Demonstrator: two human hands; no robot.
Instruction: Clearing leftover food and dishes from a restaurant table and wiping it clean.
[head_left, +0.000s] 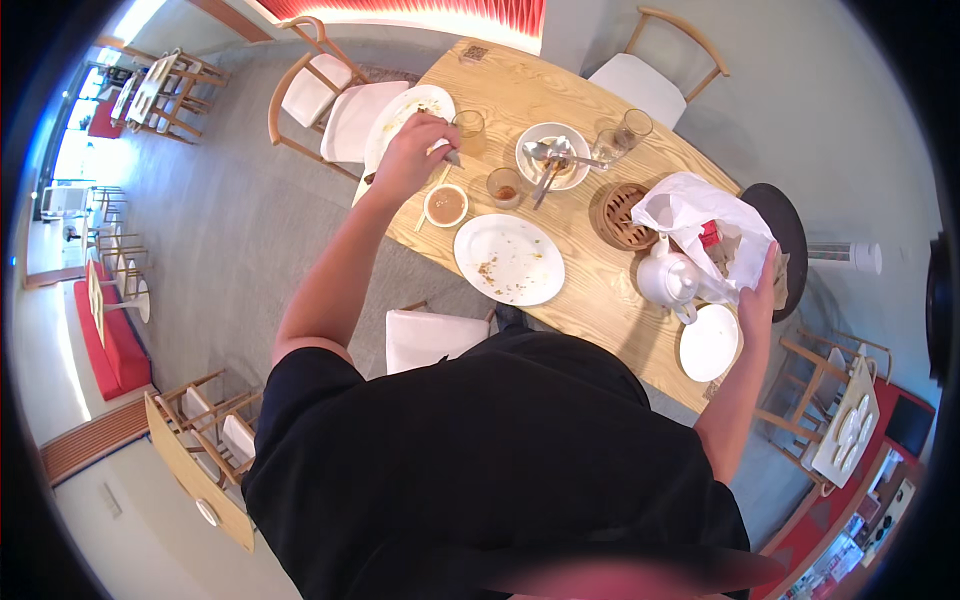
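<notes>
My left hand is over the near edge of an oval white plate with food scraps, its fingers closed around something small and metallic, perhaps cutlery. Beside it are a glass and a small bowl of brown sauce. At the table's right end, my right hand grips the edge of a white plastic bag with crumpled wrappings inside. A white teapot stands against the bag, with a bamboo steamer behind. A white bowl holds spoons and other cutlery.
A scrap-strewn oval plate lies at the wooden table's near edge, and a smaller plate near my right forearm. Glasses stand at the back. A dark round tray is beyond the bag. White-seated chairs surround the table.
</notes>
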